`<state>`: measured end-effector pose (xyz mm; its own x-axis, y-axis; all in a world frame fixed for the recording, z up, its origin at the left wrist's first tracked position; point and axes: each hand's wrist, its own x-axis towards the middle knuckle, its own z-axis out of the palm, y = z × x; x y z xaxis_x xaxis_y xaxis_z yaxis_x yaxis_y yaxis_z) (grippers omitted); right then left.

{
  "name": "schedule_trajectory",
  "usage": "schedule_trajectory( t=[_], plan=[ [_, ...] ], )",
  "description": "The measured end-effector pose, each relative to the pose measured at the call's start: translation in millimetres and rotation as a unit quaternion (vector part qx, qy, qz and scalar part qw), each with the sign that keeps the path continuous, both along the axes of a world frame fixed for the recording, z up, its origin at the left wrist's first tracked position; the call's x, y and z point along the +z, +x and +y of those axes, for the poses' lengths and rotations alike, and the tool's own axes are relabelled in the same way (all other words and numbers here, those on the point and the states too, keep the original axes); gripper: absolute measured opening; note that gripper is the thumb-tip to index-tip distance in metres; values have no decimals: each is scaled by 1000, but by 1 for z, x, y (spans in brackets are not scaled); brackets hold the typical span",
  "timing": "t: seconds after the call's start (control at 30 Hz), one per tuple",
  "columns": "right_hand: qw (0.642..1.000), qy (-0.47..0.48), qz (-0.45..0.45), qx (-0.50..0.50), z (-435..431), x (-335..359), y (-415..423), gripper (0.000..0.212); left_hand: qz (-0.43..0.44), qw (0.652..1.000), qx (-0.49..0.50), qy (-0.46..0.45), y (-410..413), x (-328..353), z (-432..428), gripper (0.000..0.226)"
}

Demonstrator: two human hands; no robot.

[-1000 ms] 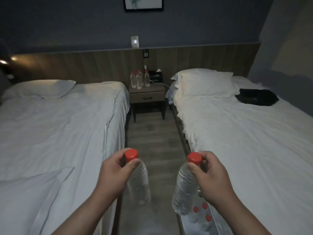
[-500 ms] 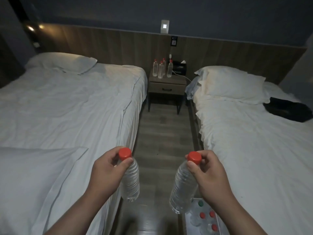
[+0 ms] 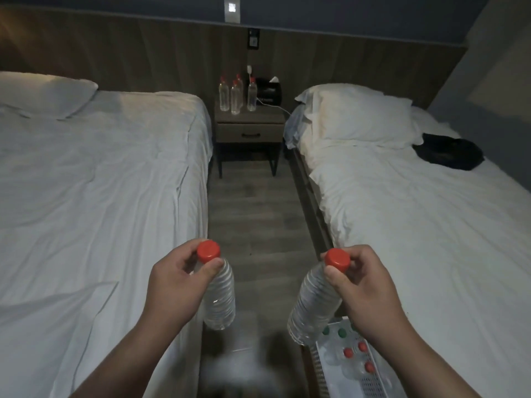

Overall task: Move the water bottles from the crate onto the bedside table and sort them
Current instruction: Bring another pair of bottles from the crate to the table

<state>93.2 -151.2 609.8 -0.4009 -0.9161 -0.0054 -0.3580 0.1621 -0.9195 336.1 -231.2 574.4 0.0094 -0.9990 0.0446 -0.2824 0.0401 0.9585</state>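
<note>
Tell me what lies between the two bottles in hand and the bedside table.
In the head view, only bare floor lies between the left-hand bottle, the right-hand bottle and the bedside table.

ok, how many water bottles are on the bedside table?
4 on the bedside table: left bottle, front-middle bottle, rear bottle mostly hidden behind it, right bottle. More could be hidden.

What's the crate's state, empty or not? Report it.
Not empty. In the white crate beside the right hand, several red bottle caps and two green caps show.
</note>
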Motion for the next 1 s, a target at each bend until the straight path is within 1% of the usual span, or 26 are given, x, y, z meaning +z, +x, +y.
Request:
schedule_trajectory(
  t=[0.23,0.37,0.5,0.7,0.9,1.0],
  plan=[
    [998,33,-23,-43,-23,-10,-25,20,4,999,-35,25,-36,0,-41,25],
    [998,52,-33,-35,-47,-15,-52,21,-4,999,-29,24,-66,4,-60,25],
    [998,42,-45,-30,-76,-14,-85,22,-6,1000,-6,13,-94,11,-79,27],
    [998,37,-45,27,-126,-15,-129,24,-10,999,43,-10,-130,21,-105,25],
    [996,22,-20,79,-175,-13,-147,22,27,994,97,-32,-138,31,-128,26],
    [995,15,-12,98,-203,-11,-153,22,23,993,109,-40,-142,36,-144,28]
  ],
)
